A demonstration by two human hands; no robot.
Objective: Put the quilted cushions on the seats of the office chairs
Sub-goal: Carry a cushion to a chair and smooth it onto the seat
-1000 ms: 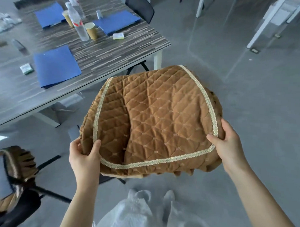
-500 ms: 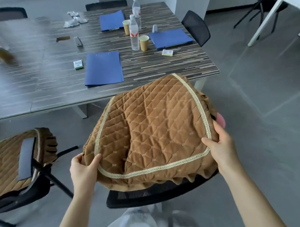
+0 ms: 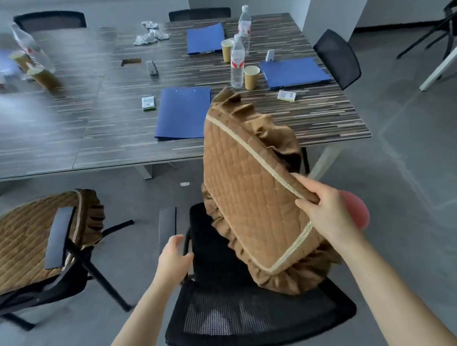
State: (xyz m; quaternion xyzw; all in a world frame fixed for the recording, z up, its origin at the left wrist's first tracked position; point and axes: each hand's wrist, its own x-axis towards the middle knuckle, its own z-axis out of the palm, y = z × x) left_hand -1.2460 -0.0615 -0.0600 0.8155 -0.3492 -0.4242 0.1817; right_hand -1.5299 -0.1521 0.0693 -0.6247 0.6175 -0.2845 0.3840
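My right hand (image 3: 329, 210) pinches the trimmed edge of the brown quilted cushion (image 3: 249, 198), holding it tilted on end with its lower ruffle touching the black mesh chair (image 3: 240, 314) just in front of me. My left hand (image 3: 173, 260) is loosely open, holding nothing, beside that chair's left armrest. Left of the mesh chair, a second chair (image 3: 70, 271) already carries a matching cushion (image 3: 22, 247).
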